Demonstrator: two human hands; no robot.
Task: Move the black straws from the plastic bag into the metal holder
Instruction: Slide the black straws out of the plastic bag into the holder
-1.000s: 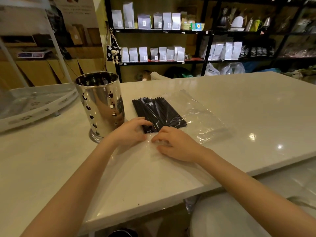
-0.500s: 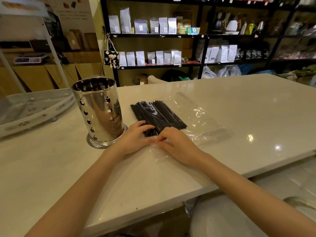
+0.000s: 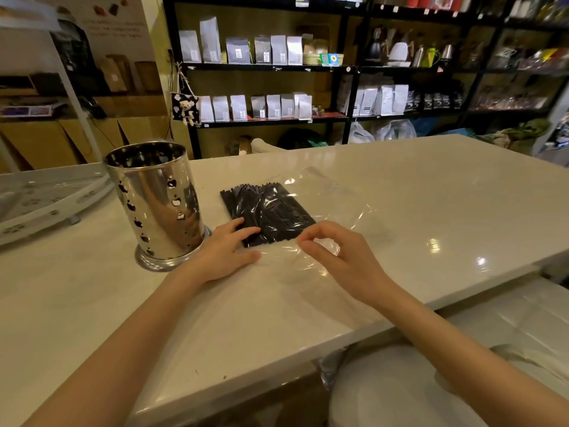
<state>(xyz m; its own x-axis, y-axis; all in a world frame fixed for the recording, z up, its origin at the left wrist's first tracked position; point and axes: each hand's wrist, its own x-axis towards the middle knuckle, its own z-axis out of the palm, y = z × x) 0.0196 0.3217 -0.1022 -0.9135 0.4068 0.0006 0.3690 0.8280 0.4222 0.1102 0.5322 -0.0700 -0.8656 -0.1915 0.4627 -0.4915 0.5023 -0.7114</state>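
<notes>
Black plastic straws [image 3: 268, 215], a flat bundle of them, lie inside a clear crinkled plastic bag [image 3: 326, 204] on the pale glossy stone tabletop [image 3: 431, 192]. Just left of the bag stands the tall polished metal holder [image 3: 157, 201], a cylinder pierced with small cut-outs, upright and seemingly with no straws in it.

Both hands work at the near end of the bag. The left hand [image 3: 226, 252] lies flat with fingers spread, pressing the near ends of the straws down through the film. The right hand [image 3: 335, 257] is raised a little, thumb and forefinger pinched together on a fold of the film near the bag's mouth.

The step in hand appears to be opening the bag. To do it well, I would keep the left hand pinning the bundle so that it does not slide, and lift only the top layer of film with the right, parting the mouth wide enough to draw the straws out together rather than a few at a time.

Where the bag's opening lies is hard to make out, since the film shows mostly as glare and creases. The holder's inside is dark, and its reflections blur the wall.
</notes>
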